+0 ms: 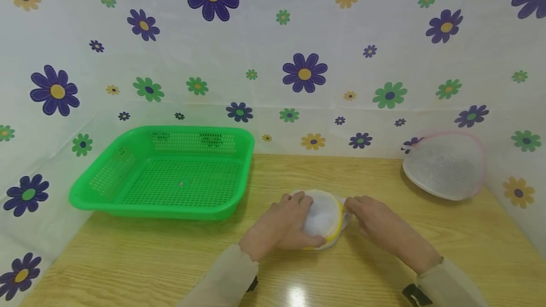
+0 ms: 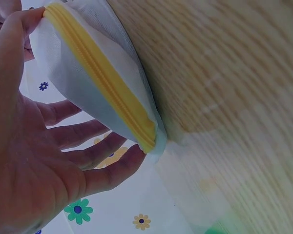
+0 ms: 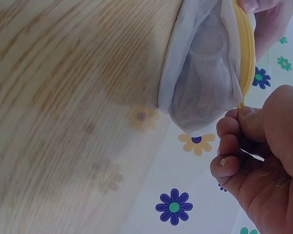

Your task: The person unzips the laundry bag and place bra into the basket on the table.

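Observation:
A round white mesh laundry bag (image 1: 321, 213) with a yellow zipper (image 2: 103, 80) is on the wooden table, in front of me. My left hand (image 1: 286, 225) grips it from the left side, thumb on the near edge and fingers spread along the far edge. At the bag's right side, my right hand (image 1: 377, 221) pinches the end of the yellow zipper between thumb and index finger. In the right wrist view that zipper end (image 3: 242, 102) meets the fingertips, and the small part between them is hidden. Grey-white mesh (image 3: 205, 73) bulges below the zipper.
A green perforated plastic basket (image 1: 162, 210) stands at the back left of the wooden table (image 1: 141, 259). Another white mesh bag (image 1: 445, 167) with pink trim leans at the back right. Behind hangs a white sheet (image 1: 256, 37) printed with flowers.

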Motion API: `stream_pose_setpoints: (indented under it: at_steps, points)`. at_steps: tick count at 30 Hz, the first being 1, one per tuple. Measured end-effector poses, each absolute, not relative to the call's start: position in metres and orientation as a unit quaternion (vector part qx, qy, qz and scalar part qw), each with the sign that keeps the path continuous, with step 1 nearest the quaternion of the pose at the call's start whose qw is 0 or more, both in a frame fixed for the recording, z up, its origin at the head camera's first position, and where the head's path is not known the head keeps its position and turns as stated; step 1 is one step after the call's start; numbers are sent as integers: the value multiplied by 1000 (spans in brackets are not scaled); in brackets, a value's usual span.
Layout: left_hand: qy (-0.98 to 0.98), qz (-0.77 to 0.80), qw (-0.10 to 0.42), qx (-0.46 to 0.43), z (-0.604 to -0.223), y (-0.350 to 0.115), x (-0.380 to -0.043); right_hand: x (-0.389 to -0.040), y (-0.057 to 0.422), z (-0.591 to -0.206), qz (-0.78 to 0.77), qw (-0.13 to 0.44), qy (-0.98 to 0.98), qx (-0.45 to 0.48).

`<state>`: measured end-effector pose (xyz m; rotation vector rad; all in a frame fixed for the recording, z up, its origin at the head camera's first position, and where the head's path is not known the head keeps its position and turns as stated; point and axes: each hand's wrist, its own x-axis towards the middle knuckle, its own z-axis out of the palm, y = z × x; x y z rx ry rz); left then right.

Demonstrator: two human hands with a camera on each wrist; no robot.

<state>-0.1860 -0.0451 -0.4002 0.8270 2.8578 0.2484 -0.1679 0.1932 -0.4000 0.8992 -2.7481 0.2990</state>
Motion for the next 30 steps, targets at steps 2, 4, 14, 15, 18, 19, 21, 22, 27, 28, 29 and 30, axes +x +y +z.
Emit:
stream_pose_setpoints:
  at_steps: [2,4,14,15,18,19,21,22,27,28,29,30]
  points:
    - [954,83,75,276,-400,-45,-186,-167,193,-400,105,115,-939,305]
    - [955,84,74,276,-400,-45,-186,-167,193,-400,108,114,-939,306]
    - [956,86,77,269,-401,-45,-187,-164,193,-400,113,125,-936,309]
    - [957,86,76,268,-401,-45,-187,-164,193,-400,114,125,-936,308]
    - [957,84,74,267,-402,-44,-187,-163,193,-400,113,121,-938,304]
    - [957,85,73,267,-402,-44,-187,-164,193,-400,113,120,-938,304]
    - [957,87,72,266,-403,-44,-187,-164,193,-400,113,120,-938,306]
    - [957,87,71,266,-403,-44,-187,-164,193,-400,112,120,-937,307]
    - [958,87,66,266,-402,-43,-187,-164,193,-401,112,129,-935,311]
    - [958,86,65,266,-402,-43,-187,-165,194,-401,112,130,-935,311]
    - [958,86,64,265,-402,-42,-188,-165,194,-401,112,132,-934,311]
    - [958,87,64,264,-402,-42,-188,-165,194,-401,111,133,-934,311]
